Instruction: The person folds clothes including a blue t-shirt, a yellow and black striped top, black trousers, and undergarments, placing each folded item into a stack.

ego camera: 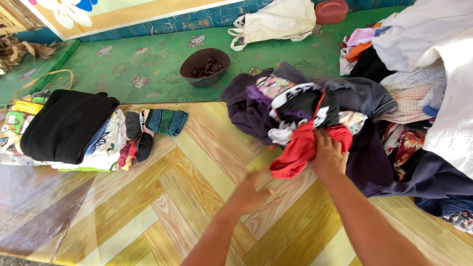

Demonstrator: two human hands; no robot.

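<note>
Two hands worked: right hand (pixel 327 156) clamped on the red garment (pixel 300 150) atop the clothes heap (pixel 315 113); blurred left hand (pixel 250 191) hovered, finger state unclear. Tugging might topple neighbouring clothes.

Cream sign board (pixel 118 15) propped against the blue wall at top left, painted white and blue flower, no packages, labels or screens seen

Daylight was bright and even, falling hardest on the white cloth (pixel 458 98) at the right, which washed out. Soft sheen lay on the floor (pixel 162 207). The left hand (pixel 249 192) was motion-blurred; the rest stayed sharp. Edges bowed slightly from the wide lens.
</note>
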